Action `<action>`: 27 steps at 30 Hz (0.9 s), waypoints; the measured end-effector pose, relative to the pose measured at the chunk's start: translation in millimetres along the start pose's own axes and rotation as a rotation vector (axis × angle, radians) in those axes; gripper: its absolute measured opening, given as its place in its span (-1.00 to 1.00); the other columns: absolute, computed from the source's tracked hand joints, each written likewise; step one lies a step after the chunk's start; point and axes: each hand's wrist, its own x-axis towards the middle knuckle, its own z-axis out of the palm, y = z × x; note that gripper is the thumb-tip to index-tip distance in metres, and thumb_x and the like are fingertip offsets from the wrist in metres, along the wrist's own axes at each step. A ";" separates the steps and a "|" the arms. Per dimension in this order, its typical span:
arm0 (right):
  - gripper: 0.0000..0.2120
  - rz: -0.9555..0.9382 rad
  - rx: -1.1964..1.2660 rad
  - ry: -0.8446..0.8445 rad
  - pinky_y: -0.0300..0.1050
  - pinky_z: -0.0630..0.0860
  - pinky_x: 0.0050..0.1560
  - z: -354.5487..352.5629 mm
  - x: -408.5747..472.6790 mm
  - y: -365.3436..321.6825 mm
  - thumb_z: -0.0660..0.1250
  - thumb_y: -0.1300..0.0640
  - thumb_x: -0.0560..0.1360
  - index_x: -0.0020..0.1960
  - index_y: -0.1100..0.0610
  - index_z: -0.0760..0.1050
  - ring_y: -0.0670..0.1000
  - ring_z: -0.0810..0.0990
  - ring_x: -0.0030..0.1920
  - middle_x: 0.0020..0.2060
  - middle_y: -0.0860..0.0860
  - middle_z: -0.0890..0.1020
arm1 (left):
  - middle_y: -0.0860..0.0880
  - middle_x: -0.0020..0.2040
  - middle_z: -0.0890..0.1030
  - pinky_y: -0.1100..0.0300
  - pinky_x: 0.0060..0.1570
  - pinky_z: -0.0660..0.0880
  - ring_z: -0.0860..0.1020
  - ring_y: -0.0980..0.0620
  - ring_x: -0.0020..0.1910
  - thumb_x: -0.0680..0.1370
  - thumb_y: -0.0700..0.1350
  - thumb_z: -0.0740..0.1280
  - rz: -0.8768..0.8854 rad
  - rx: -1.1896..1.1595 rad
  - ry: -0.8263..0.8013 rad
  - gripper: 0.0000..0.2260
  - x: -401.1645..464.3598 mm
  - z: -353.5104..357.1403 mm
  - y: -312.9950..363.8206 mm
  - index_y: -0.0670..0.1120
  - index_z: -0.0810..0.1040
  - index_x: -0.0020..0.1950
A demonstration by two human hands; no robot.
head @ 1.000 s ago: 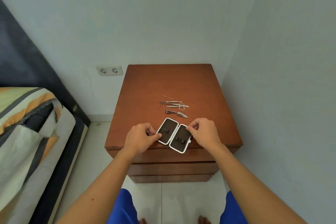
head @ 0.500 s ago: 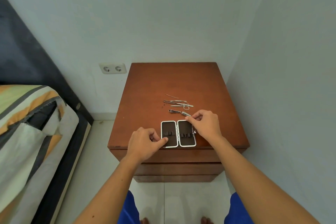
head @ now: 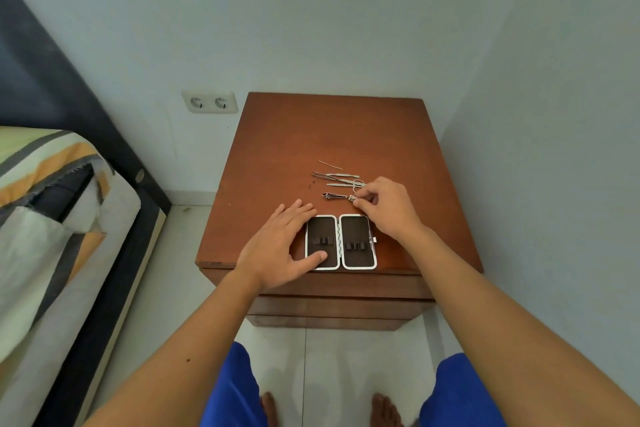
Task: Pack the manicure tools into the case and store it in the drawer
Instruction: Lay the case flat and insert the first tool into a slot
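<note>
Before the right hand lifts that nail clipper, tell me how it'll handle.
The nail clipper looks like thin polished metal, so probably stiff, light, and somewhat slippery. The right hand pinches only one end, so it may swing. It lies flat on the nightstand, so rolling seems unlikely.

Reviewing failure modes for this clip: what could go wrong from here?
1. The right hand pinches only the end of the nail clipper; it may swing or drop.
2. The open case sits at the nightstand front edge; a nudge could tip it off.
3. The thin pin is easily missed.

Wooden nightstand (head: 311, 135): open case (head: 341, 242), manicure tools (head: 337, 180).
</note>
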 end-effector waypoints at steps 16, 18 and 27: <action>-0.80 0.079 0.596 -0.120 -0.08 0.56 -0.07 0.8 -44.8 -0.8 0.61 0.16 0.45 0.03 0.04 0.68 -0.07 0.59 -0.23 -0.21 0.00 0.71 | 0.30 0.63 0.11 0.19 0.54 -0.11 -0.30 0.60 0.44 0.32 0.45 0.55 -0.073 -0.113 -0.105 0.07 -4.1 -15.1 5.4 0.12 0.19 0.71; -0.81 0.063 0.542 -0.115 -0.07 0.58 -0.04 4.8 -46.8 -0.5 0.62 0.12 0.44 0.01 0.01 0.68 -0.09 0.59 -0.23 -0.22 -0.05 0.72 | 0.22 0.69 0.13 0.09 0.60 -0.04 -0.17 0.41 0.54 0.30 0.47 0.55 -0.093 -0.121 -0.102 0.08 -4.3 -15.8 7.2 0.14 0.20 0.70; -0.79 -0.055 0.347 -0.103 -0.27 0.43 -0.20 8.6 -55.6 -1.2 0.64 0.10 0.41 0.00 0.02 0.70 -0.17 0.46 -0.34 -0.22 -0.09 0.69 | 0.18 0.70 0.15 0.11 0.57 -0.03 -0.07 0.28 0.61 0.30 0.43 0.59 -0.121 -0.119 -0.093 0.08 -5.5 -17.3 11.1 0.13 0.20 0.70</action>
